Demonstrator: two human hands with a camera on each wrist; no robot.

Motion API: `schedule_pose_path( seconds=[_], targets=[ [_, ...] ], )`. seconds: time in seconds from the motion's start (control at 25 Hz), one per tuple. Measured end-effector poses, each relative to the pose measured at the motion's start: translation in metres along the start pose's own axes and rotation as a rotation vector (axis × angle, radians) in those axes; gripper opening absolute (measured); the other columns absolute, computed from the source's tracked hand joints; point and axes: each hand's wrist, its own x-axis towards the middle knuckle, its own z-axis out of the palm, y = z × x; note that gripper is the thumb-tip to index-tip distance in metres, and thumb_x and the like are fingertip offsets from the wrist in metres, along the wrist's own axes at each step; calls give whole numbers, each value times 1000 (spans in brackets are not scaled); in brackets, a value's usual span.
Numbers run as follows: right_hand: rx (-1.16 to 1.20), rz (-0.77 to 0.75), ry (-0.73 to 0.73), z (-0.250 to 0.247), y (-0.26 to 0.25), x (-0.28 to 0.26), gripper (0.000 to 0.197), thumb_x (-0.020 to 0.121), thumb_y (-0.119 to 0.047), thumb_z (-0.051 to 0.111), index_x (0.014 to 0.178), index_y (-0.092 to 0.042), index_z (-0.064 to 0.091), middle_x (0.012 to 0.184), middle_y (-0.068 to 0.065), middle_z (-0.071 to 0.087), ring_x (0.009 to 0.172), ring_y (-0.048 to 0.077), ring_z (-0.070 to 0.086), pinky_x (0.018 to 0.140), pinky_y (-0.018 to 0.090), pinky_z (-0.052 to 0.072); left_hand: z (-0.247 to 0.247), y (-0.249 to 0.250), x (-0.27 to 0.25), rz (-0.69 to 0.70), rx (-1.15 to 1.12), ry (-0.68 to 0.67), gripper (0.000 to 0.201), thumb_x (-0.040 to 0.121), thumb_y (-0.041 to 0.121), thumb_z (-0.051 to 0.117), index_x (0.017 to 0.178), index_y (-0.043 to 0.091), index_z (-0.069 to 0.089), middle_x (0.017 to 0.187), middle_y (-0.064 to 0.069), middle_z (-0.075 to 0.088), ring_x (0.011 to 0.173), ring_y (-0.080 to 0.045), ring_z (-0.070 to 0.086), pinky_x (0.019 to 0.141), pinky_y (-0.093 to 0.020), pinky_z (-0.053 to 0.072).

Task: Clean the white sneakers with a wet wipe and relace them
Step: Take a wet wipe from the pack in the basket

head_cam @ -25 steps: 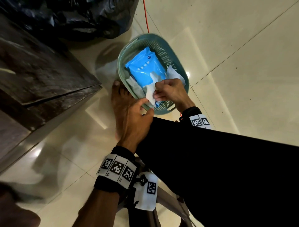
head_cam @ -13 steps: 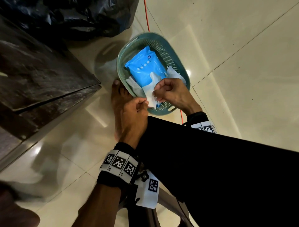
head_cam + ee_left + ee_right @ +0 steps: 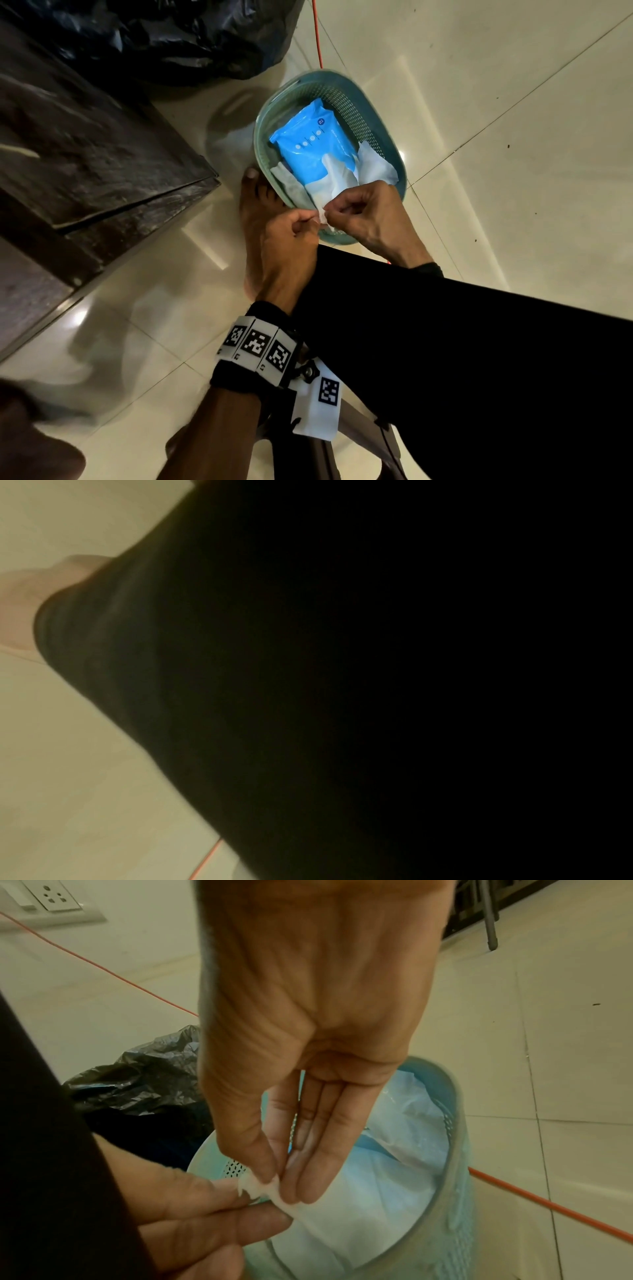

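Note:
A white wet wipe (image 3: 334, 185) (image 3: 346, 1213) stretches up out of the blue wipe pack (image 3: 310, 144) lying in the teal basket (image 3: 383, 137) (image 3: 455, 1150). My left hand (image 3: 301, 222) (image 3: 219, 1196) and right hand (image 3: 342, 209) (image 3: 274, 1177) both pinch the wipe's near corner, thumb against fingertips, just above the basket's near rim. Other loose white wipes (image 3: 375, 168) lie beside the pack. No sneakers are in view. The left wrist view shows only a black trouser leg and floor.
A dark wooden cabinet (image 3: 85, 154) stands at the left and a black plastic bag (image 3: 164, 34) at the back. An orange cable (image 3: 317, 34) (image 3: 548, 1204) runs past the basket on the tiled floor. My bare foot (image 3: 257, 219) and black-clad leg (image 3: 462, 359) are beside the basket.
Both hands have drawn together at the wipe's near corner and lifted it toward me; more of the wipe now stretches out of the pack.

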Motion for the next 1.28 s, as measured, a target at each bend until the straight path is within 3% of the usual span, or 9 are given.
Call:
schedule_pose_path(
  seconds=[0.08, 0.16, 0.24, 0.4, 0.64, 0.84, 1.0, 1.16, 1.28],
  targets=[
    [1, 2, 11, 0, 0, 0, 7, 83, -10, 79, 86, -12, 85, 71, -7, 78, 64, 1, 71, 67, 19, 55, 1, 1, -1, -4, -3, 5, 8, 95, 9, 70, 97, 13, 77, 79, 4, 73, 74, -10, 68, 89, -32, 59],
    [34, 25, 8, 0, 2, 0, 7, 84, -9, 78, 88, -11, 84, 72, -3, 79, 68, 14, 76, 71, 30, 61, 2, 3, -3, -16, -18, -5, 6, 93, 11, 74, 97, 12, 78, 82, 5, 75, 77, -7, 70, 88, -28, 59],
    [74, 48, -10, -1, 4, 1, 8, 85, -7, 77, 89, -9, 84, 72, 0, 79, 72, 24, 78, 76, 38, 63, 3, 2, -3, -29, -23, -1, 7, 90, 13, 77, 97, 14, 77, 86, 3, 77, 83, -11, 74, 91, -31, 60],
    [107, 62, -6, -2, 6, 2, 8, 89, -3, 73, 88, -6, 81, 72, 1, 78, 66, 20, 76, 78, 45, 66, 3, 2, -2, -32, 28, 25, 15, 89, 12, 76, 85, 26, 72, 83, 8, 75, 86, -15, 74, 94, -37, 59],
    [166, 124, 160, -5, 8, 6, 9, 87, -10, 70, 83, -15, 77, 75, 6, 78, 66, 25, 77, 74, 47, 67, 5, 3, -3, -30, 31, 35, 14, 90, 11, 74, 85, 24, 72, 84, 5, 77, 87, -16, 75, 93, -38, 59],
    [210, 161, 266, -2, 8, 9, 10, 82, -5, 75, 88, -12, 79, 77, 1, 78, 71, 15, 77, 78, 33, 66, 4, 2, -3, -25, 45, 30, 8, 91, 14, 74, 90, 22, 73, 90, 1, 78, 89, -16, 74, 93, -38, 59],
    [93, 101, 239, 2, 11, 9, 20, 78, -7, 83, 96, -14, 83, 73, -14, 71, 64, -3, 64, 70, 14, 51, 3, 4, -3, -25, 58, 14, 13, 91, 15, 75, 87, 26, 70, 91, 2, 77, 89, -15, 74, 93, -36, 59],
    [-39, 74, 492, 2, 6, 9, 5, 84, -20, 77, 86, -23, 80, 77, -12, 74, 69, 10, 68, 72, 21, 52, 1, 3, -3, -13, 119, 6, 15, 92, 16, 74, 85, 28, 68, 92, 1, 76, 91, -17, 72, 94, -36, 58],
    [-80, 41, 691, -5, -2, 16, 7, 88, -20, 70, 91, -20, 76, 77, -7, 74, 66, 14, 64, 67, 7, 43, 1, 3, -4, -6, 144, 8, 16, 92, 17, 73, 83, 29, 67, 92, 1, 76, 91, -17, 72, 94, -36, 58]
  ],
)
